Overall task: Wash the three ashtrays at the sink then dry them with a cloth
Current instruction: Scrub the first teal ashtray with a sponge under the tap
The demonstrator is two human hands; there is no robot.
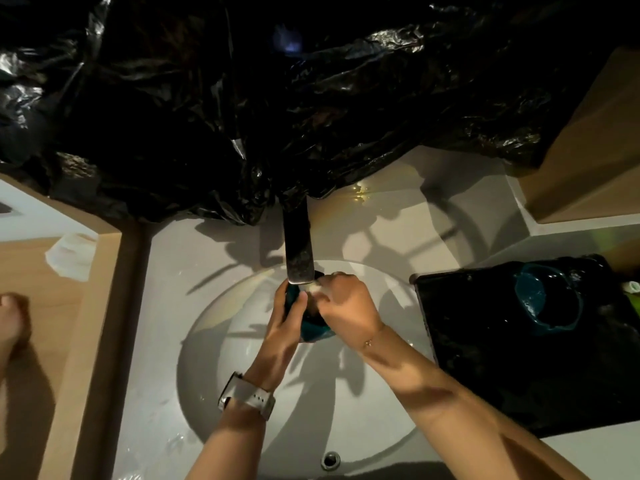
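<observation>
While its fingers are curling round the teal ashtray (313,329), the left hand (286,323) is gripping that dish directly beneath the tip of the dark faucet spout (298,247), thumb lying along the near side and the wrist bending upward from a forearm that is entering from below the faucet. A pale watch (247,396) is sitting on that wrist. The right hand (346,306) is reaching in from the right of the faucet, knuckles up, its fingertips pinching something small and whitish against the ashtray's top edge; what that thing is cannot be told. A thin bracelet (369,342) is hanging at the right wrist. Both hands are hovering over the white sink basin (221,341), which is spreading out below the faucet, with an overflow hole (330,459) showing at its near wall. Whether water is running cannot be told. To the right of the faucet, a black tray (485,341) is resting on the counter, and a second teal ashtray (545,299) is lying on it, well apart from the hands. Behind the faucet, crumpled black plastic sheeting (277,98) is covering the wall and draping over the spout's base. Left of the faucet, a white cloth (71,254) is lying on a wooden surface (52,306).
</observation>
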